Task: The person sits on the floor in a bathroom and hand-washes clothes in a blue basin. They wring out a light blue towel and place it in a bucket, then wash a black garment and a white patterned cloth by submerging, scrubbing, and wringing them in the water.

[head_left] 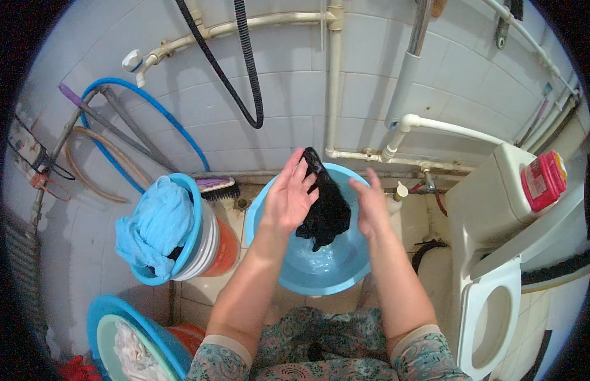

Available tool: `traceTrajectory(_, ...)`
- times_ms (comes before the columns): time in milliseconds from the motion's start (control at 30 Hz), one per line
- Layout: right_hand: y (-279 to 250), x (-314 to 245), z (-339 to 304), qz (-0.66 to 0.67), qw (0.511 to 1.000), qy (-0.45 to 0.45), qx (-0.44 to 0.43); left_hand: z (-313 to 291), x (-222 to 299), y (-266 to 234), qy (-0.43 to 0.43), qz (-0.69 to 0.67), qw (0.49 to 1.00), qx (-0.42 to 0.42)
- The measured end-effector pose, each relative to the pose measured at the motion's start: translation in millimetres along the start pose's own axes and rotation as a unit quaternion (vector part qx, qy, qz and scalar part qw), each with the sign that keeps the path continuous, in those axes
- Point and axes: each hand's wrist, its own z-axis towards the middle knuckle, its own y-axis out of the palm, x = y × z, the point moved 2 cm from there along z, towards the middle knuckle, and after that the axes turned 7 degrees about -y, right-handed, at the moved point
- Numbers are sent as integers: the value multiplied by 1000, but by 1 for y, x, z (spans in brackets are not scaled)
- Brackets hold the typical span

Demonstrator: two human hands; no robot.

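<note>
We cannot see the palm of our right hand [373, 206], since the black cloth [325, 209] covers its inner side, and our left hand [288, 197] hides the cloth's upper left part. Below both hands, the cloth's lower end blocks part of the blue basin [345, 273] floor. Far left of our left hand, a basin with pale laundry [133, 355] is cut off by the picture's lower edge.
</note>
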Motion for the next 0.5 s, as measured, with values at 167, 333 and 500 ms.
traceTrajectory(167,20,18,-5,-82,976,16,-200,5,1,10,81,35,996,-27)
traceTrajectory(333,13,5,-2,20,976,-13,-217,2,17,1,125,391,893,186)
traceTrajectory(500,5,-18,-2,106,977,-48,-181,-5,26,-27,228,754,560,259)
